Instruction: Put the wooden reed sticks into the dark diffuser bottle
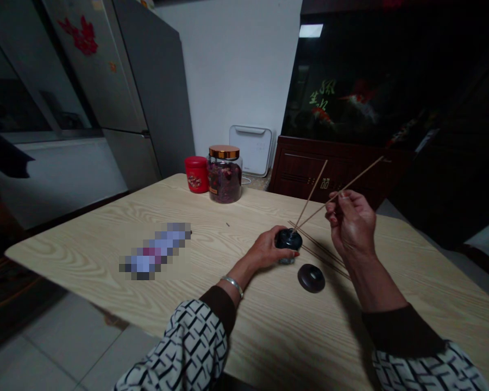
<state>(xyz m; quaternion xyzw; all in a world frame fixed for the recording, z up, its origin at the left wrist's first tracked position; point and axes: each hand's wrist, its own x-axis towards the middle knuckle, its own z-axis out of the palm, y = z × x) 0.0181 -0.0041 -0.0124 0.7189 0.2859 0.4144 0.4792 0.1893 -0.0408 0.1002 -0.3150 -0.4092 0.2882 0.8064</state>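
Note:
My left hand is wrapped around a small dark, glossy bottle on the wooden table. One thin stick leans up out of the bottle's mouth. Between the thumb and fingertips of my right hand is a second thin stick, slanting up to the right, its lower end at the bottle's mouth. Several more sticks lie on the tabletop beside the bottle, running under my right wrist. A round dark lid rests on the table just in front of the bottle.
A blurred-out long object lies on the table's left part. Toward the back stand a red canister and a glass jar with a copper-coloured lid. Behind are a white appliance, a fridge and a fish tank.

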